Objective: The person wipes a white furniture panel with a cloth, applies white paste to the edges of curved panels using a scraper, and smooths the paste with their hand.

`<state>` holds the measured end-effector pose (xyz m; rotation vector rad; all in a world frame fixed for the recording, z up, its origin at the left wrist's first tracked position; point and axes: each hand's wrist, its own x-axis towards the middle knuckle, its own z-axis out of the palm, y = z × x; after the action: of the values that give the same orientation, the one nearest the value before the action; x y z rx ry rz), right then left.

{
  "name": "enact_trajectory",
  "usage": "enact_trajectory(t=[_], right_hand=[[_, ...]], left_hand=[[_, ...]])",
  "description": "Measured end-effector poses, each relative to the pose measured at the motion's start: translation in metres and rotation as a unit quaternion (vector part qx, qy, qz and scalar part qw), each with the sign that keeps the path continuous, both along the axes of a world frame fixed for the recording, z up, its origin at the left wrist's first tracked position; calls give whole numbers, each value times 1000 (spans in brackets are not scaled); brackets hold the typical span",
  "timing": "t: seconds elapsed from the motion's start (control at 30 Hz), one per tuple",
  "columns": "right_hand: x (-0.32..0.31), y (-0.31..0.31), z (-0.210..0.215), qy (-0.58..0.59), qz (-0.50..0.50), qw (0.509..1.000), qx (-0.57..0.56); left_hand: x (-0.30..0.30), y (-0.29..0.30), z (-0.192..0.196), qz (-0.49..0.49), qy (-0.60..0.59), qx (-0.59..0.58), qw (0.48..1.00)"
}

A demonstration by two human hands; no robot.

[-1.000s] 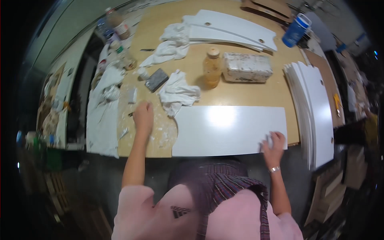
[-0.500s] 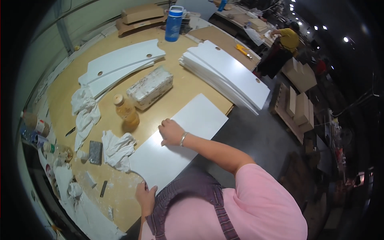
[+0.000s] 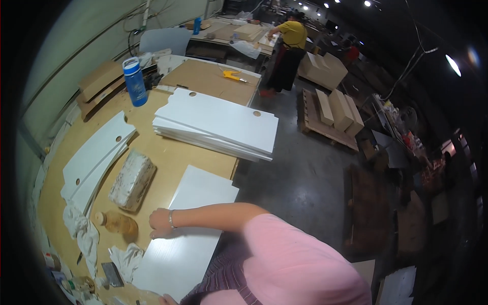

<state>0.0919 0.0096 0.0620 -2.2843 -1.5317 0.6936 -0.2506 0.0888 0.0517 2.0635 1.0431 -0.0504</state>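
Observation:
A white panel lies at the table's near edge, its far end notched at the corner. My right hand rests on its left part, fingers curled down; whether anything is under them is hidden. At the bottom edge of the picture, only part of my left hand shows, holding the panel's near end. Close to my right hand are a bottle of amber liquid, a crumpled white cloth and a dark grey block. A wrapped, whitish-stained brick-shaped block lies farther off.
White panels with round holes form a stack beyond mine; several more panels lie left. A blue bottle, cardboard and a yellow air gun sit farther back. A person in yellow stands near a loaded pallet.
The view has swung to the right, so table things appear farther left and lower. My right hand has moved along the panel toward its left edge. My left hand is now mostly out of the picture.

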Motion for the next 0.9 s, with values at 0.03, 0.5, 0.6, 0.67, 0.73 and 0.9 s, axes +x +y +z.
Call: enact_trajectory(t=[0.03, 0.5, 0.6, 0.67, 0.73, 0.9], right_hand=[[3, 4, 1, 67, 30, 995, -63], [-21, -44, 75, 83, -44, 995, -41], [-36, -54, 68, 92, -76, 992, -40], [-44, -59, 59, 58, -96, 993, -43], [-48, -57, 59, 49, -95, 992, -61], [-55, -49, 66, 19, -65, 995, -76]], left_hand=[[1, -7, 29, -13, 27, 16, 999], [-8, 13, 86, -49, 54, 41, 996], [-28, 18, 69, -149, -269, 209, 928], [-12, 20, 93, -213, -165, 267, 925], [-14, 27, 89, -198, -138, 223, 945], [-20, 32, 85, -90, -99, 61, 989]])
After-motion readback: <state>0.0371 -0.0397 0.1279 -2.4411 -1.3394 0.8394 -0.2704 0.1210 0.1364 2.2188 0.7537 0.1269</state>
